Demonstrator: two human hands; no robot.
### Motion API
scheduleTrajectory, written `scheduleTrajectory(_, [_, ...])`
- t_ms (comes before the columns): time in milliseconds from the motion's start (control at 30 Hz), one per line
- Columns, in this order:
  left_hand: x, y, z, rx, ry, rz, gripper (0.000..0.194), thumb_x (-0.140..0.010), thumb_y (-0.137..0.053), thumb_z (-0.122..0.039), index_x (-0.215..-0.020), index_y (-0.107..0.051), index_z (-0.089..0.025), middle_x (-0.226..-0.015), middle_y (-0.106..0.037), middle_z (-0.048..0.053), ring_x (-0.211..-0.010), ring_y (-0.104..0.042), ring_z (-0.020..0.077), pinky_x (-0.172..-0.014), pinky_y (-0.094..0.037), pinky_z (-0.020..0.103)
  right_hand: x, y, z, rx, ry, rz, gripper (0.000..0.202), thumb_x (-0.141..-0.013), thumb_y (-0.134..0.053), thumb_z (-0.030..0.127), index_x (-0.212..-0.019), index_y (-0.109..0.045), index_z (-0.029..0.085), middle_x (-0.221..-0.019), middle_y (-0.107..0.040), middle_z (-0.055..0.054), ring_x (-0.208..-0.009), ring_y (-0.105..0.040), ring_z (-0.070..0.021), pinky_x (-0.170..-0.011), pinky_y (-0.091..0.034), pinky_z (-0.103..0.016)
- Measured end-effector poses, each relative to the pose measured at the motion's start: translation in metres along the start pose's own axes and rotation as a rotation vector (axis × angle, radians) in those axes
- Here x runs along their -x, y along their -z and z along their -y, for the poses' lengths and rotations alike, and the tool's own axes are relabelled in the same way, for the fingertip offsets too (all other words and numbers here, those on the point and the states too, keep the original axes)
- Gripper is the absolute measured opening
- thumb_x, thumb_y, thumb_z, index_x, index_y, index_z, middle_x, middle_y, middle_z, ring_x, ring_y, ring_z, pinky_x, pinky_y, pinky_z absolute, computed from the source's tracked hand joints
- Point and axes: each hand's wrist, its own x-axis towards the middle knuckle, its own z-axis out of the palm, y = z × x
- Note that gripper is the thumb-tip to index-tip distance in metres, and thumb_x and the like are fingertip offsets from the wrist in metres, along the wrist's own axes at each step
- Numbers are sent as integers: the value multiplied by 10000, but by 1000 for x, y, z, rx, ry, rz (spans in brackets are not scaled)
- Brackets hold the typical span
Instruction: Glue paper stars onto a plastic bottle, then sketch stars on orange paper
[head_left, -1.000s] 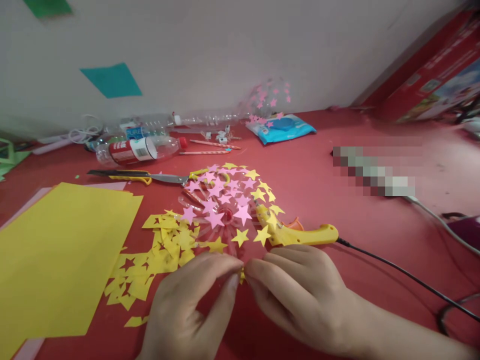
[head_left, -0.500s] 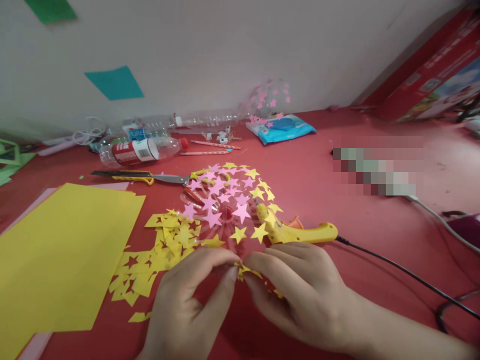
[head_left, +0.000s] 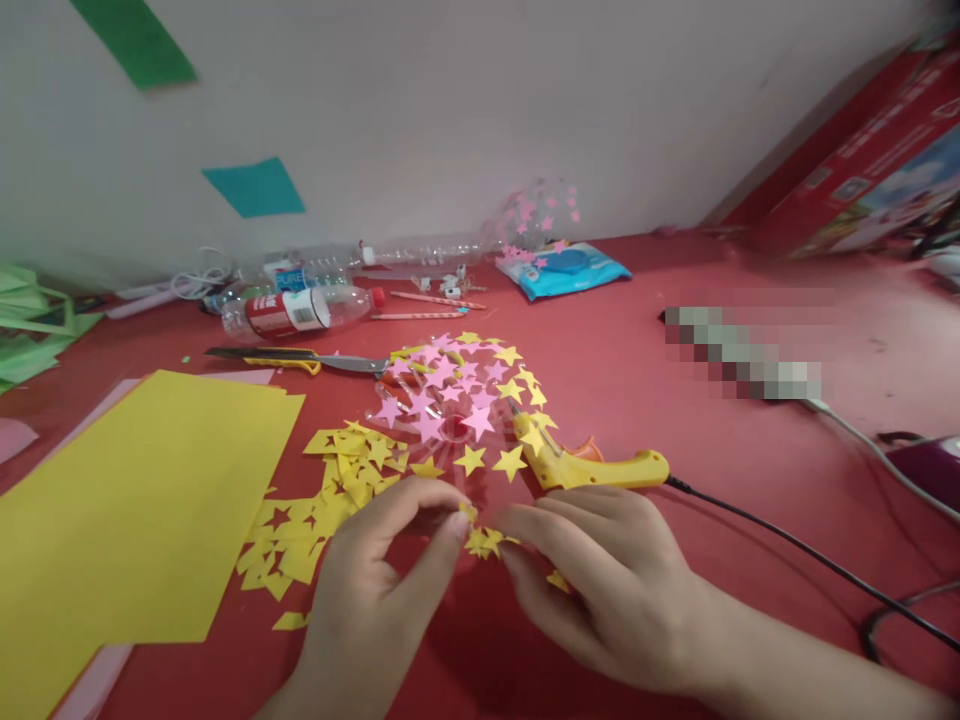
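Note:
Between the thumb and index finger of my left hand is a small yellow paper star. My right hand faces it with curled fingers; its thumb and index tips are apart, with no held thing visible. Below and between the fingertips lies a small pile of yellow stars. Just beyond my hands stands a clear plastic dome-like piece, probably a bottle part, covered in pink stars with yellow stars along its edge. A yellow hot glue gun lies behind my right hand.
Yellow paper scraps and yellow sheets lie left. Scissors and a cutter are behind. Plastic bottles, a blue wipes pack and another starred piece line the wall. A black cord crosses right.
My fingertips have drawn slightly apart, and a single star now shows in my left pinch, with the pile below more visible. The view has shifted a little.

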Motion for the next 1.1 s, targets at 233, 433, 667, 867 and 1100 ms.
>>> scheduleTrajectory(233, [2, 1, 7, -11, -30, -76, 100, -839, -602, -272, -916, -666, -277, -825, -754, -45, -750, -729, 134, -690, -580, 199, -1, 7, -5, -28, -20, -53, 121, -892, -464, 67, -931, -533, 158, -605, -579, 14, -488, -447, -107, -496, -356, -241])
scheduleTrajectory(433, [0, 8, 8, -315, -320, -190, 194, -873, -570, -244, -1045, -652, -211, -847, -764, -6, -759, -728, 125, -738, -571, 195, 0, 10, -11, 5, -35, -132, 141, -878, -477, 52, -953, -541, 153, -593, -552, 39, -447, -394, -73, -469, -323, -217])
scheduleTrajectory(667, [-4, 13, 14, -432, -410, -229, 231, -895, -552, -247, -1079, -648, -147, -757, -740, 12, -662, -720, 128, -662, -560, 199, 0, 11, -15, 74, -66, -159, 118, -881, -483, 68, -926, -553, 151, -576, -542, 47, -429, -389, -61, -457, -313, -209])
scheduleTrajectory(867, [-8, 15, 16, -372, -300, -179, 245, -923, -486, -288, -1002, -681, -163, -710, -742, 16, -630, -719, 152, -625, -572, 237, 0, 10, -16, 69, -32, -165, 141, -876, -475, 56, -937, -550, 158, -595, -561, 40, -439, -400, -66, -457, -310, -212])
scheduleTrajectory(1100, [-7, 12, 17, -146, -109, -113, 201, -911, -507, -317, -972, -662, -205, -670, -726, -22, -565, -706, 124, -510, -553, 183, 0, 10, -15, 68, -11, -167, 135, -883, -461, 60, -911, -554, 154, -588, -547, 34, -455, -402, -75, -461, -313, -219])
